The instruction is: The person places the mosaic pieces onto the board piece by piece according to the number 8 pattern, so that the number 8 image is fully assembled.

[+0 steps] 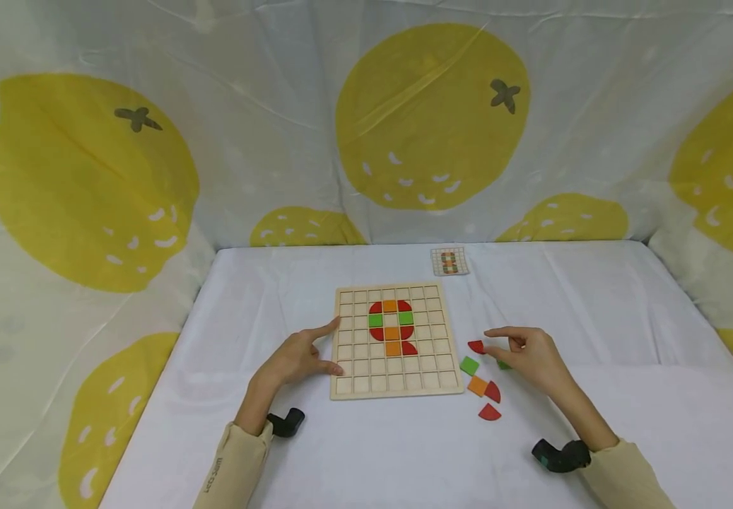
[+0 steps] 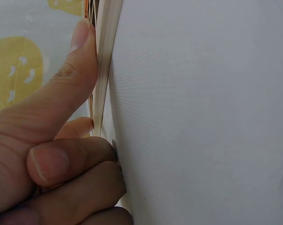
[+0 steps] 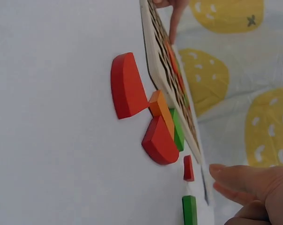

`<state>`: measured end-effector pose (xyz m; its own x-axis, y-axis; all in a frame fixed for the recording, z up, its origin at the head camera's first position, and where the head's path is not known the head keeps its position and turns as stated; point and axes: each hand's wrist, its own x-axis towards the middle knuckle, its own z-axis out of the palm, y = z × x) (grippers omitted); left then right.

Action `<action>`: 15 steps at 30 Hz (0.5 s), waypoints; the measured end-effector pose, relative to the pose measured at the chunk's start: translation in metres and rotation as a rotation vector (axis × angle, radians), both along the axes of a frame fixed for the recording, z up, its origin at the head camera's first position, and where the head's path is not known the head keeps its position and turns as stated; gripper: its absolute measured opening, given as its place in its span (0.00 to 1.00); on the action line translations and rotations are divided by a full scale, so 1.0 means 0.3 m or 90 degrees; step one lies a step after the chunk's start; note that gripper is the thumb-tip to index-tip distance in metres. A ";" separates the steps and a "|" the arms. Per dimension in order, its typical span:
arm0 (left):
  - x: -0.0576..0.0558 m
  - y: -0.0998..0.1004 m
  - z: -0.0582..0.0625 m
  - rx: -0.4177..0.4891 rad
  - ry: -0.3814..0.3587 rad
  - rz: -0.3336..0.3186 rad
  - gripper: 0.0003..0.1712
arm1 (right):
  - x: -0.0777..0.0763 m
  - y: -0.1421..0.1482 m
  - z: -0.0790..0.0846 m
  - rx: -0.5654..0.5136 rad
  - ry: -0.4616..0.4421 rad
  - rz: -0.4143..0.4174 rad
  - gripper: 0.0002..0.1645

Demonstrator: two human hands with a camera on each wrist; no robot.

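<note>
A square wooden grid board bears a pattern of red, orange and green tiles. My left hand touches its left edge with thumb and index finger spread apart; the left wrist view shows the thumb along the rim and the other fingers bent. To the right of the board, my right hand hovers with thumb and index finger extended and apart, nothing between them. Nearest to those fingertips lies a red quarter-round tile, which the right wrist view shows on the cloth. A green tile is partly covered by that hand.
Beside the board's right edge lie a green square tile, an orange square tile and two red quarter-round tiles. A small pattern card sits behind the board. Lemon-print cloth hangs around the white-covered table.
</note>
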<state>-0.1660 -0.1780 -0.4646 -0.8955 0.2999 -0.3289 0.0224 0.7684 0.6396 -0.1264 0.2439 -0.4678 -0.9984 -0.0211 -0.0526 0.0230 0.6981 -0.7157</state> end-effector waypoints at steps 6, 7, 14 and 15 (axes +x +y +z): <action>0.003 -0.006 -0.001 -0.004 -0.001 0.001 0.61 | 0.018 0.024 -0.021 -0.004 0.000 -0.013 0.20; 0.003 -0.007 -0.001 -0.003 -0.002 0.002 0.61 | 0.018 0.025 -0.023 -0.008 -0.004 -0.012 0.20; 0.003 -0.003 0.006 0.002 -0.001 -0.004 0.61 | 0.003 0.013 -0.043 -0.010 -0.003 0.021 0.21; 0.002 -0.002 0.007 0.002 0.000 -0.005 0.61 | 0.001 0.011 -0.044 -0.010 -0.002 0.026 0.20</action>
